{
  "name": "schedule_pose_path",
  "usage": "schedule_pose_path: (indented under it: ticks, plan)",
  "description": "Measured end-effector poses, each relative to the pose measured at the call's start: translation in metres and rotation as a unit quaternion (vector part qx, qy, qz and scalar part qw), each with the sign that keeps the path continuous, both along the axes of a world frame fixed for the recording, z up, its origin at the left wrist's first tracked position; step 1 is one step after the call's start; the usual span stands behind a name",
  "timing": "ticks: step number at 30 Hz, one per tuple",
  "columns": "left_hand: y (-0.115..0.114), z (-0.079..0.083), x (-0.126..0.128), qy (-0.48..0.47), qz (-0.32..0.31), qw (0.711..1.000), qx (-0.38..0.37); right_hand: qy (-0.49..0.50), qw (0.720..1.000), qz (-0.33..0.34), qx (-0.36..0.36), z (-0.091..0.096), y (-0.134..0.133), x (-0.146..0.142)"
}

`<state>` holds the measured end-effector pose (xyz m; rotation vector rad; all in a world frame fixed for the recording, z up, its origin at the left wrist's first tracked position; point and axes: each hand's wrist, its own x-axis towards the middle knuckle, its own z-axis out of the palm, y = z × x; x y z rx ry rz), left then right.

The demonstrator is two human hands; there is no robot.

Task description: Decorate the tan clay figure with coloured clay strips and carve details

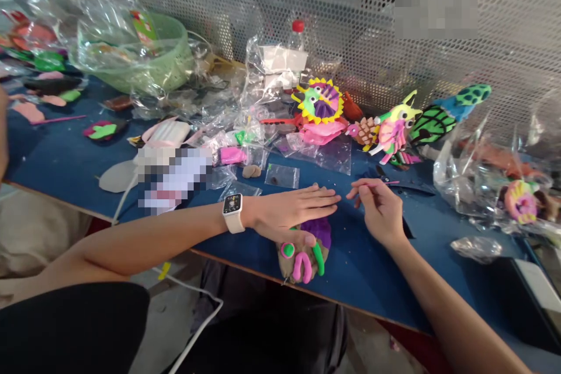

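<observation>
My left hand [302,210], with a white-strapped watch [232,204] at the wrist, is stretched out flat, palm down. It lies over the upper part of a brown modelling clay figure [291,266] near the table's front edge. Pink, green and purple clay pieces sit on the figure, and its top left is hidden under the hand. To the right, my right hand [379,210] is closed in a pinch. A thin pink stick [391,182] pokes out from its fingers, partly hidden by them.
A green basket [175,64] with plastic wrapping stands at the back left. Several colourful clay animals [324,102] line the back by a perforated metal screen [350,17]. Clear bags [283,176] litter the blue table [350,280]. A white cable [197,336] hangs over the front edge.
</observation>
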<state>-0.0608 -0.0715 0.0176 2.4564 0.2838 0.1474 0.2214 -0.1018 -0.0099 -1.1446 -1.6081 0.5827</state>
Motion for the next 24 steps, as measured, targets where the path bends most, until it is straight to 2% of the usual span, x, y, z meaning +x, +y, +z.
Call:
schedule_pose_path:
  ticks: [4,8,12,14,16,17,19,22,24]
  plan:
    - [-0.003,-0.002,-0.003,-0.024,-0.038,0.999,0.005,0.051,0.999,0.0,-0.004,-0.007,0.001,-0.005]
    - [-0.001,-0.007,0.001,-0.043,-0.022,0.997,0.055,0.07,0.997,-0.021,-0.011,-0.013,0.008,-0.007]
    - [-0.013,0.002,0.002,-0.042,0.03,0.987,0.15,0.069,0.997,-0.023,-0.014,-0.016,0.028,-0.019]
    - [-0.027,0.01,-0.01,-0.037,0.084,0.972,0.216,0.059,0.998,-0.014,-0.003,-0.017,0.035,-0.028]
    - [-0.043,0.018,-0.034,-0.032,0.13,0.952,0.275,0.061,0.998,-0.001,0.013,-0.017,0.038,-0.035]
    - [-0.051,0.02,-0.05,-0.028,0.178,0.939,0.292,0.068,0.997,0.002,0.02,-0.017,0.037,-0.037]
    - [-0.062,0.024,-0.083,-0.005,0.33,0.891,0.311,0.088,0.996,0.005,0.025,-0.017,0.033,-0.04]
    - [-0.07,0.03,-0.122,0.103,0.545,0.783,0.282,0.109,0.994,0.022,0.022,-0.016,0.026,-0.041]
    - [-0.07,0.035,-0.133,0.185,0.624,0.714,0.258,0.112,0.993,0.039,0.026,-0.015,0.023,-0.041]
